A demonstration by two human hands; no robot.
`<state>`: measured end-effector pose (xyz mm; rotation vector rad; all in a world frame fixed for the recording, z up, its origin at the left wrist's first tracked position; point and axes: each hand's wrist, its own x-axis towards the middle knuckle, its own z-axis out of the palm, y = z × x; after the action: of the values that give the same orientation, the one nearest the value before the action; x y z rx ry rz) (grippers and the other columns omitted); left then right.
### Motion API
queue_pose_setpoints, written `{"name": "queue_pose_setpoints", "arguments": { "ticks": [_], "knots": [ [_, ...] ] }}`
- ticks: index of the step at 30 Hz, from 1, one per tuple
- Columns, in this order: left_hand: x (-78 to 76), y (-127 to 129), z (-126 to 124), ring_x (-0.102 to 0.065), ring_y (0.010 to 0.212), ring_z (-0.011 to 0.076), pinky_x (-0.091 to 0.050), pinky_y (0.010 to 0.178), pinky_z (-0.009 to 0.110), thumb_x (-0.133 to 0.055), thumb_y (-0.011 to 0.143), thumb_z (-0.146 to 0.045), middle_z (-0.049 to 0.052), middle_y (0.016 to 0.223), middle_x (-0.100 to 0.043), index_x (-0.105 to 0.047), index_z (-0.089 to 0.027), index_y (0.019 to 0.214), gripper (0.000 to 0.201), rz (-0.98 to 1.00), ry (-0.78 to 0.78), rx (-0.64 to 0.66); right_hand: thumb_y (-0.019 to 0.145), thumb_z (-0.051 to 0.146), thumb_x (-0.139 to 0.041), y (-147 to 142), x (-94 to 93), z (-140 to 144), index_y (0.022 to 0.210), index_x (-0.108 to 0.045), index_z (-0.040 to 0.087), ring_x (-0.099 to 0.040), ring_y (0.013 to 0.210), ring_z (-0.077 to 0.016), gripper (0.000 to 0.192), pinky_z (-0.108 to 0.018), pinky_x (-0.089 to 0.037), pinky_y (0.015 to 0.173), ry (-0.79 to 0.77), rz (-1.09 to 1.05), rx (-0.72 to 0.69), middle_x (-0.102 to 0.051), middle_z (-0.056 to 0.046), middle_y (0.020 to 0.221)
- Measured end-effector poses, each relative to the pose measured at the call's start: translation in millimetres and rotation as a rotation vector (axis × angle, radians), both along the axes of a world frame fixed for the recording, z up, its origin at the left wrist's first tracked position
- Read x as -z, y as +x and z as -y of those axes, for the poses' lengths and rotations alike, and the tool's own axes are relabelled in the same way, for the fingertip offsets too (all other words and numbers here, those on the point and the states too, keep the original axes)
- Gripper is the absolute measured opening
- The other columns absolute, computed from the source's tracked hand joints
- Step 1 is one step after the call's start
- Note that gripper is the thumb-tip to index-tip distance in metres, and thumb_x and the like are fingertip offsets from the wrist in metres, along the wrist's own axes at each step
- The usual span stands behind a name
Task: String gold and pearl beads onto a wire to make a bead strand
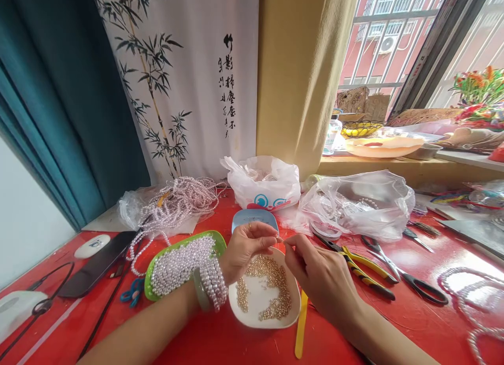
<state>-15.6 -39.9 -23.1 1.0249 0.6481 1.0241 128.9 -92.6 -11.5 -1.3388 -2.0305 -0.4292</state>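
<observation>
Both hands pinch together above the white dish [252, 307] of gold beads [271, 286] on the red table [413, 323]: left hand [246, 249] and right hand [318, 273] fingertips nearly touching, what they grip too small to tell.

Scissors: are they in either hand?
No. The scissors lie on the red table, right of the right hand; both hands meet over the white dish of gold beads.

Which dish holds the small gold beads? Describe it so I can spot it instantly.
On the red table, look right under the two hands, left hand and right hand. The white dish sits there, scattered with tiny gold beads. The green tray to its left holds pearl strands instead, and the blue dish lies behind.
</observation>
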Motion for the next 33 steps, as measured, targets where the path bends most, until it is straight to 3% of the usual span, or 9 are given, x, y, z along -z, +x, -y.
{"name": "queue_pose_setpoints", "arguments": {
  "ticks": [5,11,16,19,22,24,27,31,33],
  "knots": [
    [3.1,1,-1,-0.054,0.063,0.0082,-0.043,0.059,0.02,-0.074,0.052,-0.021,0.0,0.066,-0.061,-0.064,-0.014,0.065,0.017,-0.026,0.022,-0.019,0.083,0.023,-0.033,-1,-0.1,0,0.073,-0.049,0.018,-0.052,0.037,-0.0127,0.02,-0.022,-0.028,0.039,-0.106,-0.093,-0.037,-0.057,0.0,0.047],
    [2.2,2,1,-0.052,0.063,0.0069,-0.042,0.061,0.02,-0.076,0.049,-0.02,-0.002,0.067,-0.057,-0.063,-0.016,0.062,0.018,0.071,-0.062,0.034,0.086,0.03,-0.03,-10,-6.0,-1,0.071,-0.041,0.021,-0.049,0.041,-0.0101,0.02,-0.021,-0.039,0.042,-0.62,-0.599,-0.278,-0.051,0.004,0.051],
    [-2.5,1,6,-0.054,0.065,0.008,-0.042,0.062,0.02,-0.074,0.053,-0.018,-0.001,0.068,-0.057,-0.063,-0.016,0.06,0.013,0.176,-0.127,0.136,0.082,0.04,-0.038,-14,-4.7,-3,0.071,-0.038,0.02,-0.05,0.04,-0.0098,0.023,-0.022,-0.04,0.041,-0.844,-0.946,-0.435,-0.053,0.003,0.05],
    [-4.7,1,7,-0.054,0.065,0.0092,-0.042,0.06,0.021,-0.07,0.058,-0.017,0.0,0.07,-0.057,-0.062,-0.014,0.06,0.009,0.172,-0.103,0.155,0.08,0.042,-0.041,-11,-4.6,-5,0.068,-0.039,0.02,-0.054,0.045,-0.0113,0.025,-0.024,-0.043,0.046,-0.844,-0.954,-0.408,-0.056,0.001,0.051],
    [-5.7,0,7,-0.055,0.064,0.0099,-0.043,0.064,0.024,-0.068,0.061,-0.017,0.001,0.072,-0.058,-0.062,-0.013,0.064,0.009,0.114,-0.099,0.126,0.077,0.039,-0.049,-2,-6.1,-8,0.07,-0.046,0.02,-0.056,0.058,-0.014,0.021,-0.029,-0.045,0.057,-0.626,-0.771,-0.238,-0.06,-0.002,0.063],
    [-6.5,0,8,-0.056,0.065,0.0103,-0.042,0.067,0.026,-0.069,0.061,-0.019,0.001,0.071,-0.058,-0.062,-0.013,0.067,0.011,0.072,-0.1,0.118,0.076,0.037,-0.052,3,-8.4,-10,0.08,-0.053,0.02,-0.056,0.069,-0.0156,0.018,-0.031,-0.045,0.064,-0.494,-0.667,-0.198,-0.06,-0.004,0.077],
    [-8.6,1,11,-0.057,0.07,0.0113,-0.041,0.072,0.027,-0.069,0.062,-0.021,0.002,0.072,-0.059,-0.062,-0.012,0.069,0.013,0.026,-0.094,0.144,0.078,0.036,-0.049,8,-14.9,-10,0.087,-0.057,0.021,-0.054,0.076,-0.0157,0.019,-0.028,-0.044,0.062,-0.529,-0.685,-0.33,-0.056,-0.005,0.085],
    [-10.8,1,15,-0.056,0.073,0.0117,-0.039,0.077,0.028,-0.068,0.062,-0.02,0.003,0.071,-0.06,-0.064,-0.011,0.071,0.013,0.005,-0.094,0.215,0.073,0.034,-0.056,6,-25.8,-8,0.064,-0.056,0.018,-0.049,0.066,-0.0127,0.018,-0.024,-0.04,0.056,-0.605,-0.813,-0.438,-0.05,-0.001,0.068],
    [-10.5,2,16,-0.056,0.072,0.0117,-0.038,0.077,0.028,-0.067,0.063,-0.018,0.004,0.071,-0.06,-0.064,-0.01,0.071,0.012,-0.002,-0.092,0.268,0.074,0.033,-0.055,4,-29.1,-6,0.063,-0.053,0.018,-0.045,0.054,-0.009,0.019,-0.022,-0.037,0.051,-0.668,-0.906,-0.456,-0.047,0.002,0.06]
  ]
}}
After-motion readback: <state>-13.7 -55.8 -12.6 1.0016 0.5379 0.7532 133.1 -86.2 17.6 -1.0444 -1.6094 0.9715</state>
